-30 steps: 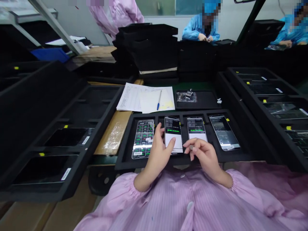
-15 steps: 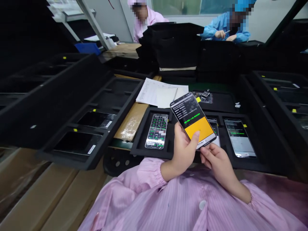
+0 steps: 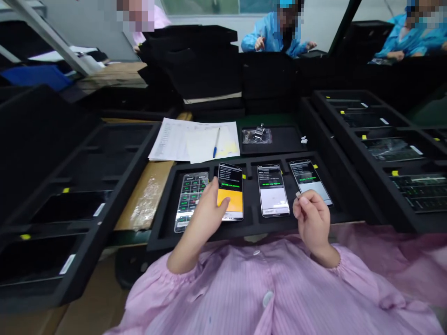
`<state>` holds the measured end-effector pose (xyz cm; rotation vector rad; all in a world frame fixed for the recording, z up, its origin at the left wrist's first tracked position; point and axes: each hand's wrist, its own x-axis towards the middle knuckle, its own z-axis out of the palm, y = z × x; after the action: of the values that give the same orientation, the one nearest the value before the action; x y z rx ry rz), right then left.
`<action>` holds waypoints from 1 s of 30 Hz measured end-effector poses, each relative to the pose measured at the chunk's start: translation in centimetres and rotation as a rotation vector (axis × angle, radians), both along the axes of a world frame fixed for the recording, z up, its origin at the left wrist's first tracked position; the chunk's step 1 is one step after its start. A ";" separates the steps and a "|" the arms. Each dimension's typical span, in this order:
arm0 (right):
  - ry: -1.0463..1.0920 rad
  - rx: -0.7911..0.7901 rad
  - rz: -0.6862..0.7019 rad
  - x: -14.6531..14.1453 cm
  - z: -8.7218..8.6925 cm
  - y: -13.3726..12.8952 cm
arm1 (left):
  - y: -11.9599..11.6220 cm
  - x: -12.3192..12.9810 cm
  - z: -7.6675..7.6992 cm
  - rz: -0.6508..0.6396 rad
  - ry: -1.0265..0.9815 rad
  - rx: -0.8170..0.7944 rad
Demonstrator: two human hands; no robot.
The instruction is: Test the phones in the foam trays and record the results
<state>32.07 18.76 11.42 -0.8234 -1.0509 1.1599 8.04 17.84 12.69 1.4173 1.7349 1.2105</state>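
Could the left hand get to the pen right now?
Probably yes: the left hand is by the orange-screened phone, and the pen lies uncovered on the papers beyond, with nothing tall between.

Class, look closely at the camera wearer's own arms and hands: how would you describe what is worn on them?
Both arms have loose, pinkish-lilac long sleeves, gathered into ruffled cuffs at the wrists. The left hand and right hand are bare: no gloves, rings or watch show.
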 end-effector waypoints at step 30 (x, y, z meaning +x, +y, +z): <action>0.130 -0.307 0.357 0.1 1.6 -1.8 | 1.2 13.4 5.0 -0.096 -0.814 0.295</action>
<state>32.16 16.94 13.02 -0.8032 -0.9470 1.6859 21.40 19.06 17.71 0.9218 0.9449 1.7202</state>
